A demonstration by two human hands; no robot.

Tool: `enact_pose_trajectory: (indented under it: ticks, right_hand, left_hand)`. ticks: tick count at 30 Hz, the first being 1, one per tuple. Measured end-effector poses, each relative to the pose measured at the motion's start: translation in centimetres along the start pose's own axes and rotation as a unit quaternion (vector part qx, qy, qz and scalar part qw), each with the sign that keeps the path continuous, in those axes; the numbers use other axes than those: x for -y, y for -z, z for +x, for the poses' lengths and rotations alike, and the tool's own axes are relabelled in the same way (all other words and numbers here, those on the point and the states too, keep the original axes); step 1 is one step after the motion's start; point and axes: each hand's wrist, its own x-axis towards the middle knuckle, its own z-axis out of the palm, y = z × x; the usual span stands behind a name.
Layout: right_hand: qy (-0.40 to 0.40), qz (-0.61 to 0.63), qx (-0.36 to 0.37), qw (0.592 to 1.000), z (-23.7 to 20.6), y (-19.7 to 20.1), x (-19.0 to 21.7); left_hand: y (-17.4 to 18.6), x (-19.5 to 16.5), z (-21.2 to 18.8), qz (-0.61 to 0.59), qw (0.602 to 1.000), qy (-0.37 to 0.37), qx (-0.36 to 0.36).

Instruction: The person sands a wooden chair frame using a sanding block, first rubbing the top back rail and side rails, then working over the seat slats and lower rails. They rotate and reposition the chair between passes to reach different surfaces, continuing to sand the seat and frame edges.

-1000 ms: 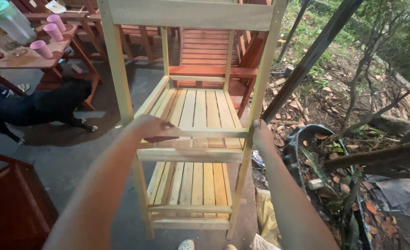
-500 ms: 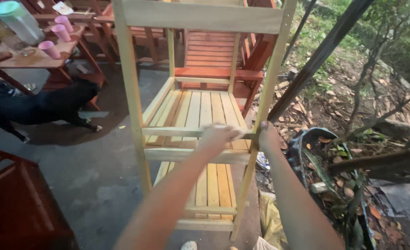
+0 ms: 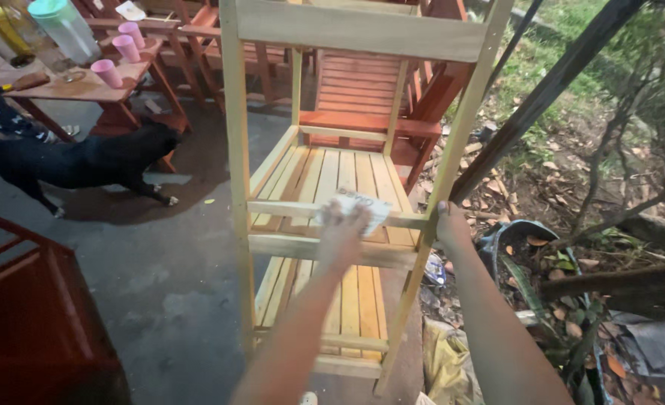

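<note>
While the right hand [image 3: 451, 223] grips a stiff, light-looking wooden shelf frame [image 3: 332, 217] by its upright, the left hand [image 3: 341, 232] presses sandpaper [image 3: 359, 206] on the rail.

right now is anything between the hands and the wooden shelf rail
Nothing blocks them. The left hand presses a sheet of sandpaper onto the shelf rail; the right hand grips the upright post directly.

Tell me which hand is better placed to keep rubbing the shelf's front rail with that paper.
Probably the left. The left hand already presses the sheet of sandpaper onto the front rail of the pale wooden shelf. The right hand has its grip on the right upright, steadying the frame.
</note>
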Motion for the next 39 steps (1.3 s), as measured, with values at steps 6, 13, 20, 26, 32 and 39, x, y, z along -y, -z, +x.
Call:
enact_pose_trajectory:
  ticks: [6,13,20,26,32,39]
  right_hand:
    - [0.041,-0.063,-0.014,0.997,6.4,-4.7,-3.1]
    - [0.068,-0.035,-0.023,0.997,11.9,-7.9,-5.7]
    - [0.027,0.013,-0.041,0.999,14.0,-6.8,-7.0]
    - [0.193,-0.009,-0.18,0.965,7.8,-10.2,-2.6]
    - [0.202,0.061,0.141,0.967,-0.3,-6.2,4.8]
    - [0.124,-0.167,0.283,0.936,-3.6,-5.7,14.1]
  left_hand:
    - [0.1,14.5,1.5,0.106,0.98,0.136,0.101]
    - [-14.1,4.0,4.3,0.003,0.982,0.124,0.144]
    - [-9.6,14.1,4.4,0.034,0.983,0.161,0.087]
    - [-8.9,5.4,6.6,-0.13,0.973,0.154,0.112]
    - [1.4,2.3,9.9,-0.626,0.7,0.305,0.161]
    - [6.1,5.1,7.3,-0.467,0.814,0.307,0.156]
